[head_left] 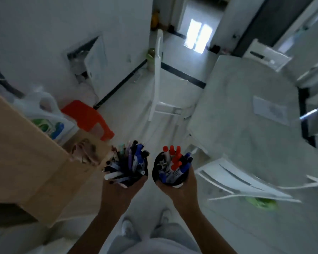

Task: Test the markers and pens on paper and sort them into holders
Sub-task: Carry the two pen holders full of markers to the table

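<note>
The grey table (246, 110) lay ahead and to the right of your right hand (182, 187), well apart from it, so by my reading you had some carrying left before either load could be set down. A white chair (237, 178) stood just to the right of that hand, between it and the table; clipping it could have jolted the load. The sheet of paper (270, 110) lay on the table, far beyond the right hand.

Your left hand (117, 187) was curled round the pen holder (145, 168), whose pens (134, 158) splayed out over the rim above your fingers. Your right hand gripped the marker holder (155, 169) the same way, with red and blue markers (174, 160) standing loose in it. The holders were just beside each other, so a knock or tilt could have tipped the leaning pens to the floor.
</note>
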